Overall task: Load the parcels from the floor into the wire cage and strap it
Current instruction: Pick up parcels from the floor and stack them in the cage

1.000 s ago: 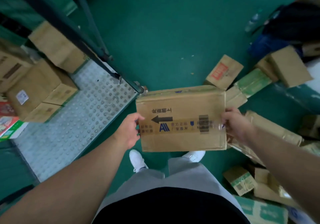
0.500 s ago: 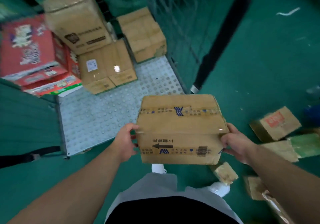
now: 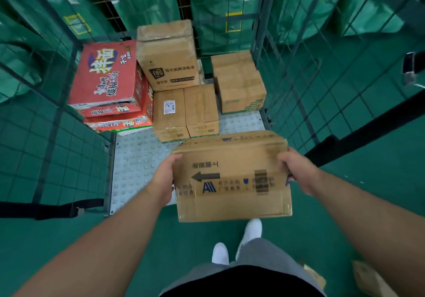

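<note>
The left hand (image 3: pixel 164 177) and right hand (image 3: pixel 296 172) hold a brown taped cardboard parcel with a black arrow (image 3: pixel 232 181) by its two short ends, each grip curled round an edge. The parcel hangs over the front edge of the green wire cage's (image 3: pixel 287 85) studded grey floor plate (image 3: pixel 135 158), near brown cardboard boxes (image 3: pixel 167 55) and red cartons (image 3: pixel 103 75) stacked inside.

place: parcel sorting depot, looks postal tbh | giveaway: green wire-mesh roll cage (image 3: pixel 299 78) with a studded grey metal floor plate (image 3: pixel 138 158) | inside: taped plain brown cardboard cartons (image 3: pixel 184 110) stacked beside red printed cardboard boxes (image 3: pixel 103 73) | behind: big green fabric mail sacks (image 3: pixel 230 9) with printed characters | also: green painted floor (image 3: pixel 184 239), black webbing strap (image 3: pixel 46 209) on the cage side
</note>
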A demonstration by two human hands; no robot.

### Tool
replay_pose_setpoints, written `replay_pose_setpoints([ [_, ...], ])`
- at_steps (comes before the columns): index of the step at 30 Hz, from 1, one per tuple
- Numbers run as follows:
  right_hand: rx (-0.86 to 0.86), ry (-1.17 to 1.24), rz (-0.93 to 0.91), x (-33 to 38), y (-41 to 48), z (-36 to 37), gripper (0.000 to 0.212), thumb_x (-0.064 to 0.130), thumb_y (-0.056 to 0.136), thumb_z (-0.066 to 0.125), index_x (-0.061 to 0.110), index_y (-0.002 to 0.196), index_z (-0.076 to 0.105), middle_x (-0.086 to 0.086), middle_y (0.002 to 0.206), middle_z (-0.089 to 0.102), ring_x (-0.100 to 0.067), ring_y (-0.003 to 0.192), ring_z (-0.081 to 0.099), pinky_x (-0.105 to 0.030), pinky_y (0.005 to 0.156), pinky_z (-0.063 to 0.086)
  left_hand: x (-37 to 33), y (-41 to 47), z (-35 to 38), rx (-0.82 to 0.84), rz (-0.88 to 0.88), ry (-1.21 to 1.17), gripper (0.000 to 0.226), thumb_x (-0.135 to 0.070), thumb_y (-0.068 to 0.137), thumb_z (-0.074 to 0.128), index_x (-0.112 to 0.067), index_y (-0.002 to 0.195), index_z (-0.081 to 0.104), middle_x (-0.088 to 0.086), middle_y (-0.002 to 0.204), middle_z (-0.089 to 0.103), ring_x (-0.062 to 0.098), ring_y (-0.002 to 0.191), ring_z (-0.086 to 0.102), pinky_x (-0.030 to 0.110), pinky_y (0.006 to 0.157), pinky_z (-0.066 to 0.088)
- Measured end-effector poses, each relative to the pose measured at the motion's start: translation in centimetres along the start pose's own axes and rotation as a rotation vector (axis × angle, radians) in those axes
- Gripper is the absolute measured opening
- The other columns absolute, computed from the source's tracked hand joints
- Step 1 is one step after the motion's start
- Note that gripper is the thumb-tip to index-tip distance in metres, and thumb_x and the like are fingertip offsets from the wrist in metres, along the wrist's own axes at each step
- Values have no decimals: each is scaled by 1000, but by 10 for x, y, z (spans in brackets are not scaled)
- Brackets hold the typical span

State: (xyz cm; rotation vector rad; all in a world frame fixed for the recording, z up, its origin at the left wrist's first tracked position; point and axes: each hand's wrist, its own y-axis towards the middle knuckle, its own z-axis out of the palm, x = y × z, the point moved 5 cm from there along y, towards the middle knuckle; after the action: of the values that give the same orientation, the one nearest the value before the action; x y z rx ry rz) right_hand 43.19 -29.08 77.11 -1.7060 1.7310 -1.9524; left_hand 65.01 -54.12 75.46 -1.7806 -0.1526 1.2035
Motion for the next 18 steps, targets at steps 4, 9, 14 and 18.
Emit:
replay_pose_setpoints([
  [4, 18, -9, -6, 34, 44, -16, 35, 2, 79, 43, 19, 107, 56, -3, 84, 53, -21, 73, 51, -31, 57, 37, -41, 29, 27, -5, 17, 37, 26, -45, 100, 50, -27, 110, 65, 4, 113, 71, 29, 109, 63, 48, 103, 47],
  [9, -11, 63, 30, 81, 119, -41, 27, 15, 58, 49, 19, 84, 48, -1, 76, 48, -20, 66, 49, -30, 57, 37, -97, 69, 65, -55, 22, 57, 28, -46, 98, 55, -23, 110, 66, 5, 109, 72, 27, 104, 65, 45, 103, 48],
  [14, -65, 51, -3, 129, 190, -60, 45, 2, 76, 51, 11, 120, 53, -4, 96, 56, -24, 91, 55, -36, 76, 43, -153, 91, 98, -111, 21, 97, 25, -46, 98, 56, -24, 103, 69, 4, 106, 74, 30, 110, 66, 48, 111, 45],
  [18, -77, 126, 17, 165, 219, -78, 46, 7, 74, 52, 14, 119, 51, -4, 91, 55, -20, 79, 52, -33, 65, 40, -195, 106, 123, -128, 23, 82, 23, -44, 99, 56, -24, 100, 67, 2, 105, 72, 26, 109, 64, 49, 112, 42],
])
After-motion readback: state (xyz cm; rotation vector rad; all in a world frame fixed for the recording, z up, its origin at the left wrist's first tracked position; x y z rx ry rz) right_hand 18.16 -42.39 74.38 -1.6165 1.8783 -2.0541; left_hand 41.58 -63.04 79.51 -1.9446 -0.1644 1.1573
